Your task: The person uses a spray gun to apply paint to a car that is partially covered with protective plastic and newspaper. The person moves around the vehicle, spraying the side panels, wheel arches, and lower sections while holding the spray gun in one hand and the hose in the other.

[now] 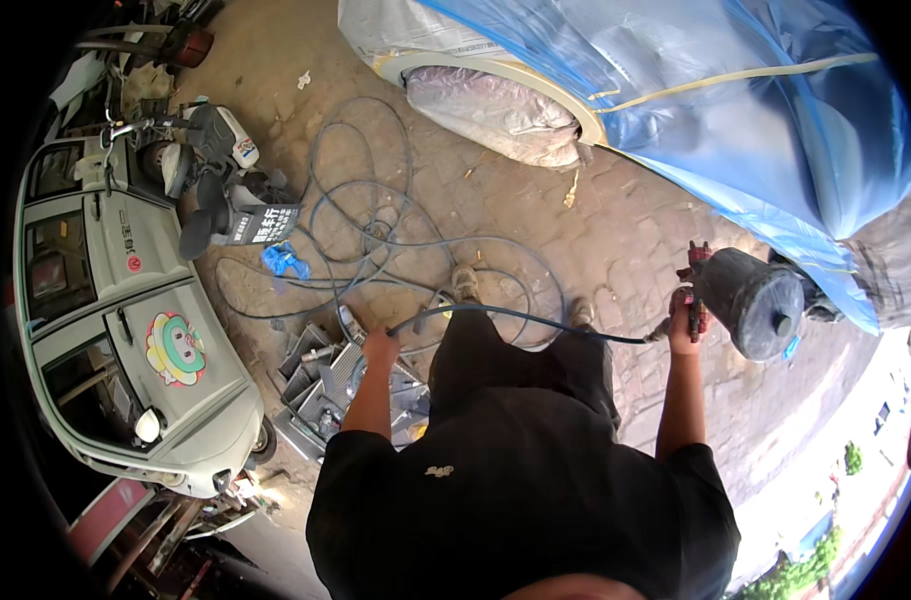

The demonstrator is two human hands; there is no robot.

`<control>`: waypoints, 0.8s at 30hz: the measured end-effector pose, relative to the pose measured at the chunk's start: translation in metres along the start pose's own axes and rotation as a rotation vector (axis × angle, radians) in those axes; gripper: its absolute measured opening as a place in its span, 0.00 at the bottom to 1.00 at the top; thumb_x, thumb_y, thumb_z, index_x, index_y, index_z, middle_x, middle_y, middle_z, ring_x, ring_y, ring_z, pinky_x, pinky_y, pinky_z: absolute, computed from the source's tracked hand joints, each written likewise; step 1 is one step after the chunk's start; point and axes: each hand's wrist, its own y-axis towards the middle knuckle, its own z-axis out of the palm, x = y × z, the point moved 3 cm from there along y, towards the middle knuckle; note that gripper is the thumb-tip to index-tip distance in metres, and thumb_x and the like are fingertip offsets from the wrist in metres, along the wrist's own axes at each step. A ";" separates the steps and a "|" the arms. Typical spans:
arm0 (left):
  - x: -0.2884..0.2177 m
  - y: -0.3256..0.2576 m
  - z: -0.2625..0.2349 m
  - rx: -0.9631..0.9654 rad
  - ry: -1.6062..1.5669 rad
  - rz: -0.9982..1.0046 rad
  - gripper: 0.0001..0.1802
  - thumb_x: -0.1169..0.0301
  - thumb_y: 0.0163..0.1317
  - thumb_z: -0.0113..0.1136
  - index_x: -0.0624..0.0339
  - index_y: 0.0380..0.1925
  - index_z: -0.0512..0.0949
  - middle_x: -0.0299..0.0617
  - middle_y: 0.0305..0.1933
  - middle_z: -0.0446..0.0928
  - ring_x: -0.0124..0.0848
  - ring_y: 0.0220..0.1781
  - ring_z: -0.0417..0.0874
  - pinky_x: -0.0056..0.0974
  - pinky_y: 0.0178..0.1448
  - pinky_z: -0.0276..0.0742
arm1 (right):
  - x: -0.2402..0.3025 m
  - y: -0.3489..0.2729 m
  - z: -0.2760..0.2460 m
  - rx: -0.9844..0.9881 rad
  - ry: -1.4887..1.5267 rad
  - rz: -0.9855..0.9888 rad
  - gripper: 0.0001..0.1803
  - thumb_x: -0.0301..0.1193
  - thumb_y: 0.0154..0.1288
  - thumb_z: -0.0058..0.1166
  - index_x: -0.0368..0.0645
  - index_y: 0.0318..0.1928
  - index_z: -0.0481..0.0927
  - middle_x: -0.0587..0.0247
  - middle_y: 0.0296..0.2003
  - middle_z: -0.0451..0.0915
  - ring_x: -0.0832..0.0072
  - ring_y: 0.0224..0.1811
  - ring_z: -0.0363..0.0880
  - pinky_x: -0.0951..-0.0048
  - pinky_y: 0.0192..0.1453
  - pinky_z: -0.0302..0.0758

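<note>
My right hand [684, 322] grips the handle of a spray gun [746, 300] with a dark grey cup on top, held close to a car wrapped in blue plastic sheeting [776, 110]. My left hand [380, 345] is closed around the blue-grey air hose [516, 315], which runs across my front to the gun. The rest of the hose lies in loose coils [376, 220] on the brick paving beyond my shoes.
The covered car has a masked wheel arch [496, 110] edged with tape. A small white van [136, 330] stands at the left, a scooter [211, 180] beside it. Metal radiator-like parts [326, 385] lie by my left leg. A blue rag [284, 260] lies on the paving.
</note>
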 end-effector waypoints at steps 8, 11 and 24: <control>-0.073 0.134 -0.004 -0.310 0.305 0.324 0.14 0.63 0.55 0.62 0.57 0.39 0.80 0.50 0.38 0.81 0.51 0.45 0.81 0.54 0.55 0.69 | -0.114 -0.001 0.185 -0.086 0.345 0.254 0.10 0.26 0.66 0.46 0.36 0.45 0.74 0.73 0.17 0.67 0.85 0.16 0.63 0.80 0.20 0.57; -0.123 0.175 0.033 -0.178 0.426 0.414 0.13 0.66 0.56 0.61 0.61 0.38 0.80 0.49 0.37 0.81 0.50 0.44 0.81 0.52 0.54 0.70 | -0.207 -0.006 0.246 -0.160 0.245 0.167 0.09 0.26 0.65 0.47 0.38 0.44 0.75 0.72 0.17 0.68 0.84 0.17 0.65 0.80 0.20 0.59; -0.267 0.318 0.198 0.169 0.545 0.541 0.23 0.57 0.61 0.51 0.67 0.45 0.77 0.57 0.47 0.81 0.53 0.50 0.82 0.52 0.55 0.76 | -0.373 0.019 0.361 -0.020 0.382 0.328 0.14 0.21 0.62 0.50 0.43 0.47 0.81 0.66 0.27 0.76 0.78 0.27 0.71 0.73 0.33 0.70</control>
